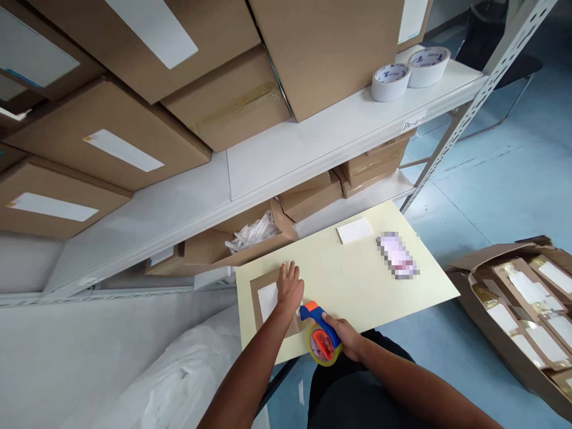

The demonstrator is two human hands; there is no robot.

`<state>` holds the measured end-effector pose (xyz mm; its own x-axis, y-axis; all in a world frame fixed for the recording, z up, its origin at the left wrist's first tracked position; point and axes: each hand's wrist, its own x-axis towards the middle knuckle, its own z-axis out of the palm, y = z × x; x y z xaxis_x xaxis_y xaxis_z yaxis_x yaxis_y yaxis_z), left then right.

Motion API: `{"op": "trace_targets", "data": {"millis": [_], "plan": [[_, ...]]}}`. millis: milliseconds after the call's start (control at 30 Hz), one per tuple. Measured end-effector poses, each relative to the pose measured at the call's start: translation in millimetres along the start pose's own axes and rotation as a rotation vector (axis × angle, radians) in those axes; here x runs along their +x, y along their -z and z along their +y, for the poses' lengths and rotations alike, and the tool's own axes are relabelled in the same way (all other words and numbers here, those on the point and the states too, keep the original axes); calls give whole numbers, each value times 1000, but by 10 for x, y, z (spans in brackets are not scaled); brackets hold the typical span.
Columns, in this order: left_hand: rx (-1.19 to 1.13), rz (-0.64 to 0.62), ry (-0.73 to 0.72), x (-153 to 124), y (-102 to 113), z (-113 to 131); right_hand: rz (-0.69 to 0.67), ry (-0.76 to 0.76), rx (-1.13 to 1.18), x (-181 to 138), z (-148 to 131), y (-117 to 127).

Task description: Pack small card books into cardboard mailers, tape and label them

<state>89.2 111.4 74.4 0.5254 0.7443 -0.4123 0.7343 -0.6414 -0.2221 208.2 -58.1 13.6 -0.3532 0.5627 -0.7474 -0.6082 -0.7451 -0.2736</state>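
Observation:
My left hand (290, 290) rests on a flat brown cardboard package (294, 326) with its fingers stretched out. The package carries a white label (267, 301) and lies at the left end of a pale yellow tabletop (339, 277). My wrist and forearm cover part of it. In my right hand (347, 336) is a blue and orange tape dispenser (331, 326), gripped by its handle. It bears a roll of yellowish tape, and its head is close to the package's right edge. I cannot tell whether the head touches the package.
A white card stack (354, 230) and a pixelated phone-shaped item (397, 255) lie on the tabletop. Behind stands a shelf (286, 149) with cardboard boxes and two white tape rolls (391, 82). An open carton (469, 286) of labelled packages is at right, white sheeting (179, 381) at left.

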Motion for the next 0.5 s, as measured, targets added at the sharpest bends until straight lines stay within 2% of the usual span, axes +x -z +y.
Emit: {"op": "trace_targets", "data": {"millis": [67,133,267,333,400,500], "plan": [[-14,12,48,17,-12,-55,-21,-39,24,57,-16,-25],[-88,44,28,-30,-6,-178,-41,-77,24,100,-13,-40],[-203,95,-195,-298,-25,-581,-59,-121,29,142,61,-58],[-216,94,-253,-426,-76,-764,-68,-142,40,143,113,-61],[-227,86,-225,-487,-147,-868,-85,-149,43,141,143,-60],[-229,111,-58,-459,-256,-861,-108,-148,47,159,79,-47]]}}
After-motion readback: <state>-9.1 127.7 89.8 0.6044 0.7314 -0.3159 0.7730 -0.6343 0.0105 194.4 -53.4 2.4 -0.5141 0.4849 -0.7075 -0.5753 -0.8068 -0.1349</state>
